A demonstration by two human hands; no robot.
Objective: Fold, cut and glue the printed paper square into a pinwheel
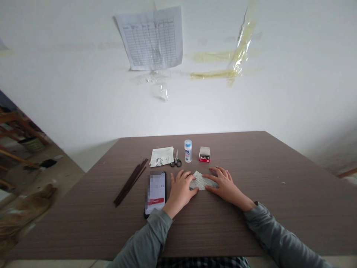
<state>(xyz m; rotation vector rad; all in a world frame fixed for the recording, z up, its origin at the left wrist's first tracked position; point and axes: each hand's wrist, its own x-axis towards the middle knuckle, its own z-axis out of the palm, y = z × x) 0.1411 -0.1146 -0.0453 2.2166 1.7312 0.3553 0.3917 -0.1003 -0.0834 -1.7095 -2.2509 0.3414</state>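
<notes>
A white wall [83, 93] is faced by a brown wood-grain table [273, 212], and a ruled grid sheet [152, 39] and strips of yellowed tape [240, 48] are stuck to the wall above its far edge. Along the far half of the table, a paper packet [161, 156], small scissors [175, 160], a white bottle with a blue cap [187, 150] and a small red-and-white box [204, 154] are set in a row. A bundle of thin dark sticks [130, 182] and a smartphone [155, 194] lie left of centre, with the phone's screen facing up.

Both hands are released, not clenched, and are laid flat with the fingers spread. A folded sheet of printed paper [203, 181] lies near the middle of the table, its long axis running roughly across the table and tilted slightly. The left hand [181, 191] touches the sheet's left end and lies just beside the phone. The right hand [224, 184] rests with its fingers on the sheet's right end.
</notes>
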